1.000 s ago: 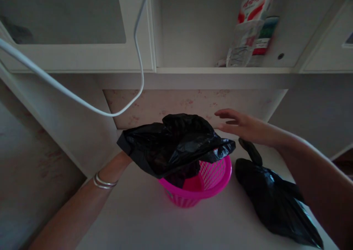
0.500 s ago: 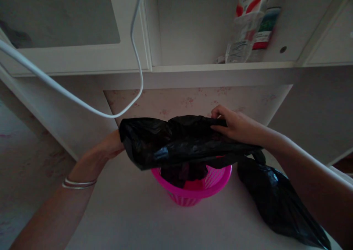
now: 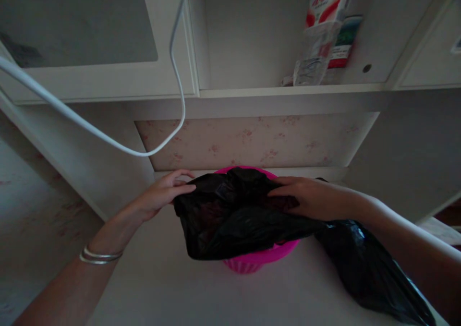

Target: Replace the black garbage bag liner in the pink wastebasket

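Observation:
A black plastic bag (image 3: pixel 245 225) lies spread over a pink plastic basket (image 3: pixel 248 261), hiding most of its inside. At the bag's left edge is my left hand (image 3: pixel 167 191), thumb and forefinger on either side of the film. My right hand (image 3: pixel 306 196) grips the bag's right side, its fingertips partly covered by the folds. From under my right wrist, a fuller black part of bag (image 3: pixel 370 273) stretches down to the right; folds hide whether it is one piece with the spread part.
A white cable (image 3: pixel 144 153) hangs in a loop across the upper left. Above is a white cabinet shelf (image 3: pixel 288 93) holding a clear plastic bottle (image 3: pixel 313 57) and a red-and-green package (image 3: pixel 344 42). The basket stands on a white surface (image 3: pixel 173 287) before flowered wallpaper (image 3: pixel 248 141).
The bag has come down over the basket, covering more of its opening. My left hand has shifted right and shows its fingers; my right hand has moved lower.

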Demonstrator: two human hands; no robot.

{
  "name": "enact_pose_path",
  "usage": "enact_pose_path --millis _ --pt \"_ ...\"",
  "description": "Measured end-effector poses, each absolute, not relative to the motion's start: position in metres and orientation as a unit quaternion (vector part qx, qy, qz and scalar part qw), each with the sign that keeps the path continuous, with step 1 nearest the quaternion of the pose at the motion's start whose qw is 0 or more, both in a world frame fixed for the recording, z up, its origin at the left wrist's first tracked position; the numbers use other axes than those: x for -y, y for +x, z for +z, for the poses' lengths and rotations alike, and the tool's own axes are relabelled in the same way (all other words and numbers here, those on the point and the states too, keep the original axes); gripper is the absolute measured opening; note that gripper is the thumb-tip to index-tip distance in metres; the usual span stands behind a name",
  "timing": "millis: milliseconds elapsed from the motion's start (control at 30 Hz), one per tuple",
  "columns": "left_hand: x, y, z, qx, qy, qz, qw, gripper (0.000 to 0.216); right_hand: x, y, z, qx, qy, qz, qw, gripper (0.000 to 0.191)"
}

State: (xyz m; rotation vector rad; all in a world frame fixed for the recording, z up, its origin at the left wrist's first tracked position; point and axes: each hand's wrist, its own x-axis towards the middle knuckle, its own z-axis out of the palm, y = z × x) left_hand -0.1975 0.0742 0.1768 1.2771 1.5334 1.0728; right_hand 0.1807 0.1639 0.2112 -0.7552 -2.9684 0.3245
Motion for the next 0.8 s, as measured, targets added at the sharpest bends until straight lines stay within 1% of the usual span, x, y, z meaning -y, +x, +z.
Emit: enact_pose_path --millis 33,100,133,167,200,267,300,367,433,533,600,633,700,733,767,800 --pt "-0.073 -0.196 0.174 -0.605 0.531 0.429 0.410 0.043 -0.164 0.183 0.210 0.960 -0.258 0.105 0.036 0.038" --pt "-0.070 -0.194 0.167 -0.605 0.545 0.440 0.378 0.026 -0.167 0.191 0.205 0.948 -0.292 0.109 0.061 0.049" --pt "-0.068 -0.195 0.163 -0.611 0.545 0.444 0.364 0.017 -0.169 0.196 0.200 0.940 -0.311 0.112 0.084 0.058" --pt "-0.066 -0.195 0.160 -0.620 0.541 0.445 0.354 0.014 -0.170 0.202 0.195 0.930 -0.330 0.115 0.112 0.071" --pt "-0.063 -0.196 0.158 -0.628 0.533 0.446 0.351 0.016 -0.172 0.208 0.190 0.919 -0.347 0.119 0.145 0.085" --pt "-0.056 -0.197 0.155 -0.631 0.524 0.441 0.365 0.026 -0.172 0.219 0.177 0.892 -0.377 0.151 0.201 0.112" --pt "-0.052 -0.197 0.154 -0.629 0.524 0.431 0.380 0.040 -0.171 0.224 0.171 0.876 -0.391 0.179 0.217 0.121" --pt "-0.043 -0.198 0.153 -0.609 0.543 0.403 0.414 0.074 -0.165 0.231 0.161 0.842 -0.421 0.243 0.236 0.127" --pt "-0.036 -0.200 0.149 -0.579 0.583 0.378 0.428 0.097 -0.154 0.236 0.152 0.805 -0.452 0.288 0.255 0.123" --pt "-0.028 -0.201 0.139 -0.550 0.639 0.349 0.409 0.117 -0.137 0.243 0.138 0.764 -0.469 0.338 0.287 0.107" --pt "-0.025 -0.199 0.131 -0.551 0.660 0.332 0.388 0.126 -0.128 0.247 0.127 0.732 -0.456 0.386 0.328 0.089" --pt "-0.024 -0.198 0.127 -0.555 0.666 0.326 0.378 0.129 -0.125 0.250 0.122 0.714 -0.443 0.409 0.356 0.077" --pt "-0.024 -0.193 0.121 -0.565 0.673 0.323 0.352 0.134 -0.120 0.254 0.115 0.696 -0.412 0.430 0.401 0.043" --pt "-0.025 -0.191 0.118 -0.570 0.676 0.324 0.336 0.135 -0.120 0.256 0.111 0.704 -0.401 0.424 0.403 0.028" --pt "-0.026 -0.188 0.114 -0.574 0.679 0.328 0.319 0.137 -0.120 0.257 0.109 0.721 -0.399 0.409 0.391 0.022" --pt "-0.028 -0.186 0.110 -0.578 0.681 0.332 0.303 0.138 -0.120 0.259 0.106 0.740 -0.407 0.387 0.369 0.024"
